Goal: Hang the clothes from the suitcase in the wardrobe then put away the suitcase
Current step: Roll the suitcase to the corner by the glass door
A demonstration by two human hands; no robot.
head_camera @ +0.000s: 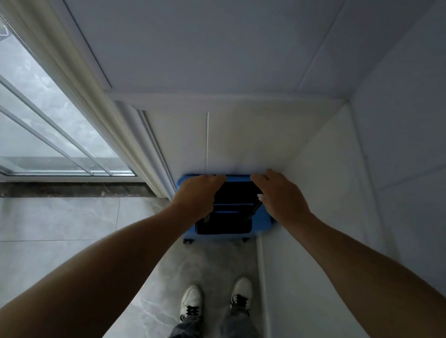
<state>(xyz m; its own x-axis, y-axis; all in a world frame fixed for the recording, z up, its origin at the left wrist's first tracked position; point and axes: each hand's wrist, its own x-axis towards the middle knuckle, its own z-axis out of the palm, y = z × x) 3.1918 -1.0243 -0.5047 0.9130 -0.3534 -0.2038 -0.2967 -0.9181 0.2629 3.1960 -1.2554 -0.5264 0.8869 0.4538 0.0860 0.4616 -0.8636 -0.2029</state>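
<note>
A blue suitcase (261,224) with black front panels stands upright on its wheels in the corner between two white walls. My left hand (196,194) rests on its top left edge, fingers curled over the rim. On the top right edge lies my right hand (279,196), fingers stretched toward the wall. No clothes and no wardrobe interior are in view.
A white wall panel (350,251) runs along the right. A cream curtain (58,50) hangs left of the corner beside a sliding glass door (16,117) with a dark stone threshold (48,191). Grey tile floor (22,252) spreads below; my shoes (192,300) stand behind the suitcase.
</note>
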